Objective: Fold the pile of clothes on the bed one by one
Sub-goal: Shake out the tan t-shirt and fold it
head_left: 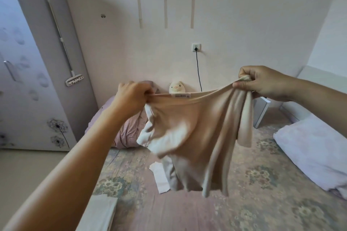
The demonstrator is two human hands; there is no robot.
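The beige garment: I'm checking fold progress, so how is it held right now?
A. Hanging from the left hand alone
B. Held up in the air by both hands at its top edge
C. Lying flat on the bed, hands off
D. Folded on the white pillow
B: the left hand and right hand each grip the top edge of the beige garment, which hangs above the bed.

left hand (pixel 134 94) raised, right hand (pixel 262 80) too (both clenched)
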